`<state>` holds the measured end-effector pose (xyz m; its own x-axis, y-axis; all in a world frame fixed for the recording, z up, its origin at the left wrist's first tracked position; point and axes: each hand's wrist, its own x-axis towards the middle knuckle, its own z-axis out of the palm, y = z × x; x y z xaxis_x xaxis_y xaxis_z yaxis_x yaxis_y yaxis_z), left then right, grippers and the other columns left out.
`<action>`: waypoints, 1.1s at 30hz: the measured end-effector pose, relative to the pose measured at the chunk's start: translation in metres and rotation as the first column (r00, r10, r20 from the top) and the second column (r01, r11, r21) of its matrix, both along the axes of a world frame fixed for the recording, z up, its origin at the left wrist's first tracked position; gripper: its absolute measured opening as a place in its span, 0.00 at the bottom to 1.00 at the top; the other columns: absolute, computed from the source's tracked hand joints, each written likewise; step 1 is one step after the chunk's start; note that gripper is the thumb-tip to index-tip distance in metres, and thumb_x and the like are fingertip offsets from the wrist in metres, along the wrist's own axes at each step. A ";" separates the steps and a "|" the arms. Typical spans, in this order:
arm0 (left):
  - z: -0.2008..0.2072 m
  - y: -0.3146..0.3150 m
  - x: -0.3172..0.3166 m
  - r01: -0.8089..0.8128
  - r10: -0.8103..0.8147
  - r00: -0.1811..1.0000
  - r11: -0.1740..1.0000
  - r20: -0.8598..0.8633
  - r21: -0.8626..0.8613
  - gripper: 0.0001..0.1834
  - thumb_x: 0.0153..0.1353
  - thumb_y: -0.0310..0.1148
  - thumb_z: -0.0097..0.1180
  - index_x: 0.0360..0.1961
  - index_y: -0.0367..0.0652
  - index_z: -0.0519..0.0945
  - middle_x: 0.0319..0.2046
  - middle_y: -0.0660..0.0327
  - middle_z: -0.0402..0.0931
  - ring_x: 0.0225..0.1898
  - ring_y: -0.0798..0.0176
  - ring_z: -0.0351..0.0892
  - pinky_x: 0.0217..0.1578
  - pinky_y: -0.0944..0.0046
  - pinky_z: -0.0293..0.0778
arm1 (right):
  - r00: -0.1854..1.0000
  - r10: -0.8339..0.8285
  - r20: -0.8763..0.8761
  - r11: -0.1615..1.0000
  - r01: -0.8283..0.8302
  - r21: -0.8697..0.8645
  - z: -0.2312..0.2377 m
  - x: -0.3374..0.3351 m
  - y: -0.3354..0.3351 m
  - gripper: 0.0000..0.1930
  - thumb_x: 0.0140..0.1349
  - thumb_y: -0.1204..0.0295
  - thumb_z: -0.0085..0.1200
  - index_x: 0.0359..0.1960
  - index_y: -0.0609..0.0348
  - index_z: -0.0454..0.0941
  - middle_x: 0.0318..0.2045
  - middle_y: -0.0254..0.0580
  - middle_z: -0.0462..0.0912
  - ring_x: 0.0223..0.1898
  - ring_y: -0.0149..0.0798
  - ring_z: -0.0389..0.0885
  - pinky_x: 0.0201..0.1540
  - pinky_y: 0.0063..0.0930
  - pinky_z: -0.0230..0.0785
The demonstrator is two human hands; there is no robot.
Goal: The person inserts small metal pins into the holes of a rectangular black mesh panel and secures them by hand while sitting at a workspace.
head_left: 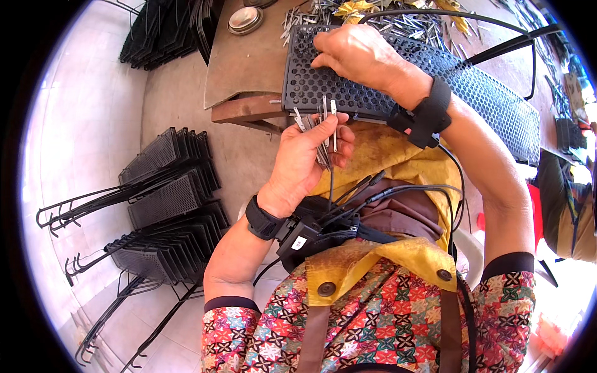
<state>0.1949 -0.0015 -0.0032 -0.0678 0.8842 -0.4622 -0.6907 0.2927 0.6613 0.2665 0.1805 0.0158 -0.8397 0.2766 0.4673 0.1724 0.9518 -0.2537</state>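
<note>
My left hand point(311, 148) is closed around a bundle of thin metal strips point(334, 124), their holed ends sticking up past the thumb. It sits just off the near left edge of a long black perforated metal panel point(373, 96). My right hand point(364, 56) hovers over or rests on the panel near its left end. Its fingers are curled, with the tips pointing left; whatever they hold, if anything, is hidden. The panel lies slantwise across the wooden table point(239, 68) and over my lap.
Loose metal strips point(401, 28) are heaped behind the panel, with yellow cloth or gloves point(354, 9) among them. Black rods point(510, 43) rise at the panel's right. A round tin point(245, 20) stands on the table. Stacked black racks point(171, 205) with hooked rods stand on the left floor.
</note>
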 end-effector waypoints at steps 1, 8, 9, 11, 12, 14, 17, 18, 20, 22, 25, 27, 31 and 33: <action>-0.001 -0.001 -0.002 -0.013 0.013 1.000 1.000 0.004 0.000 0.14 0.61 0.36 0.51 0.42 0.35 0.74 0.28 0.59 0.77 0.26 0.65 0.77 0.22 0.69 0.70 | 0.999 -0.044 -0.030 0.997 0.042 -0.060 0.007 0.003 -0.007 0.12 0.49 0.65 0.57 0.20 0.60 0.73 0.18 0.49 0.76 0.26 0.52 0.78 0.28 0.42 0.70; 0.002 -0.003 -0.001 0.054 -0.065 0.995 0.991 0.082 0.121 0.13 0.63 0.35 0.48 0.40 0.35 0.74 0.27 0.57 0.77 0.25 0.65 0.76 0.21 0.69 0.72 | 0.995 -0.087 0.052 0.382 0.082 -0.921 0.029 0.045 -0.053 0.07 0.51 0.74 0.58 0.28 0.68 0.78 0.17 0.35 0.77 0.17 0.23 0.72 0.17 0.17 0.64; 0.005 -0.002 0.001 0.086 -0.105 0.991 0.977 0.087 0.193 0.13 0.63 0.35 0.47 0.40 0.35 0.74 0.27 0.57 0.77 0.25 0.66 0.76 0.21 0.70 0.71 | 0.994 -0.102 0.032 0.356 0.067 -0.932 0.028 0.049 -0.060 0.06 0.51 0.75 0.57 0.28 0.68 0.78 0.17 0.35 0.77 0.17 0.23 0.72 0.18 0.17 0.64; 0.004 -0.001 0.002 0.092 -0.112 0.990 0.975 0.090 0.203 0.13 0.63 0.35 0.47 0.40 0.34 0.74 0.27 0.57 0.77 0.25 0.65 0.77 0.21 0.70 0.72 | 0.990 -0.140 0.002 0.360 0.053 -0.932 0.025 0.053 -0.065 0.04 0.52 0.76 0.56 0.26 0.66 0.78 0.17 0.34 0.77 0.18 0.22 0.72 0.19 0.16 0.65; 0.004 -0.001 0.002 0.096 -0.116 0.989 0.973 0.087 0.210 0.13 0.63 0.35 0.47 0.40 0.34 0.74 0.27 0.57 0.77 0.25 0.65 0.77 0.21 0.70 0.72 | 0.983 -0.183 -0.010 0.383 0.062 -0.922 0.024 0.053 -0.063 0.04 0.52 0.76 0.56 0.26 0.65 0.78 0.17 0.33 0.77 0.18 0.21 0.72 0.19 0.16 0.65; 0.002 -0.001 -0.001 0.063 -0.077 0.992 0.987 0.096 0.145 0.13 0.63 0.34 0.47 0.40 0.34 0.74 0.29 0.56 0.77 0.27 0.63 0.77 0.23 0.68 0.74 | 0.963 -0.267 -0.037 0.428 0.084 -0.900 0.024 0.053 -0.060 0.04 0.52 0.76 0.56 0.26 0.64 0.78 0.17 0.32 0.77 0.18 0.21 0.72 0.20 0.16 0.65; 0.001 -0.001 -0.002 -0.012 0.002 0.984 0.998 0.176 0.056 0.14 0.63 0.35 0.47 0.42 0.34 0.73 0.32 0.54 0.77 0.30 0.61 0.78 0.28 0.65 0.75 | 0.879 -0.391 -0.272 0.700 0.092 -0.708 0.023 0.047 -0.040 0.03 0.52 0.76 0.56 0.27 0.63 0.78 0.17 0.34 0.77 0.20 0.24 0.74 0.23 0.19 0.65; 0.001 -0.002 -0.002 -0.037 0.030 0.977 0.999 0.213 0.027 0.14 0.63 0.35 0.47 0.43 0.35 0.73 0.33 0.54 0.77 0.32 0.60 0.78 0.30 0.65 0.76 | 0.845 -0.400 -0.355 0.788 0.120 -0.604 0.022 0.044 -0.033 0.03 0.52 0.77 0.56 0.27 0.62 0.78 0.18 0.37 0.77 0.20 0.26 0.75 0.23 0.20 0.65; -0.002 -0.004 -0.001 -0.069 0.062 0.978 0.997 0.199 0.026 0.14 0.63 0.35 0.47 0.43 0.35 0.73 0.35 0.54 0.76 0.33 0.60 0.78 0.32 0.63 0.76 | 0.830 -0.294 -0.473 0.938 0.154 -0.311 0.021 0.036 -0.018 0.03 0.52 0.77 0.57 0.29 0.62 0.78 0.21 0.40 0.78 0.22 0.33 0.76 0.25 0.21 0.67; -0.004 -0.005 -0.001 -0.086 0.081 0.977 0.996 0.196 0.017 0.14 0.63 0.35 0.46 0.44 0.36 0.72 0.35 0.54 0.76 0.34 0.60 0.78 0.33 0.61 0.77 | 0.832 -0.183 -0.524 0.983 0.173 -0.067 0.019 0.030 -0.010 0.05 0.53 0.78 0.58 0.31 0.63 0.78 0.24 0.36 0.80 0.23 0.25 0.76 0.26 0.16 0.67; -0.004 -0.005 -0.001 -0.085 0.083 0.974 0.996 0.211 -0.001 0.14 0.63 0.35 0.47 0.43 0.36 0.72 0.34 0.54 0.76 0.33 0.59 0.78 0.33 0.59 0.77 | 0.832 -0.088 -0.548 0.993 0.117 0.019 0.011 0.024 -0.005 0.04 0.51 0.80 0.57 0.29 0.62 0.76 0.25 0.43 0.78 0.25 0.43 0.77 0.28 0.28 0.70; -0.001 -0.003 0.000 -0.083 0.083 0.968 0.997 0.237 -0.011 0.13 0.62 0.35 0.49 0.42 0.36 0.72 0.33 0.53 0.76 0.32 0.58 0.78 0.31 0.58 0.78 | 0.847 -0.030 -0.530 0.994 0.083 0.076 0.005 0.022 -0.003 0.07 0.48 0.83 0.55 0.30 0.61 0.74 0.25 0.45 0.76 0.27 0.49 0.76 0.29 0.33 0.70; 0.001 -0.004 0.000 -0.060 0.058 0.966 0.998 0.250 0.000 0.15 0.63 0.36 0.48 0.43 0.35 0.72 0.32 0.53 0.76 0.31 0.59 0.78 0.30 0.58 0.78 | 0.936 0.056 -0.348 0.997 -0.033 0.073 -0.006 0.021 -0.002 0.11 0.41 0.85 0.49 0.29 0.62 0.73 0.24 0.46 0.74 0.29 0.52 0.75 0.30 0.38 0.70; -0.001 -0.003 -0.001 -0.031 0.020 0.966 0.999 0.259 0.038 0.15 0.63 0.37 0.47 0.44 0.35 0.71 0.32 0.53 0.76 0.30 0.59 0.78 0.29 0.59 0.78 | 0.960 0.004 -0.281 0.998 0.013 0.061 -0.004 0.021 -0.003 0.10 0.41 0.85 0.48 0.28 0.62 0.73 0.23 0.47 0.74 0.29 0.52 0.75 0.31 0.39 0.70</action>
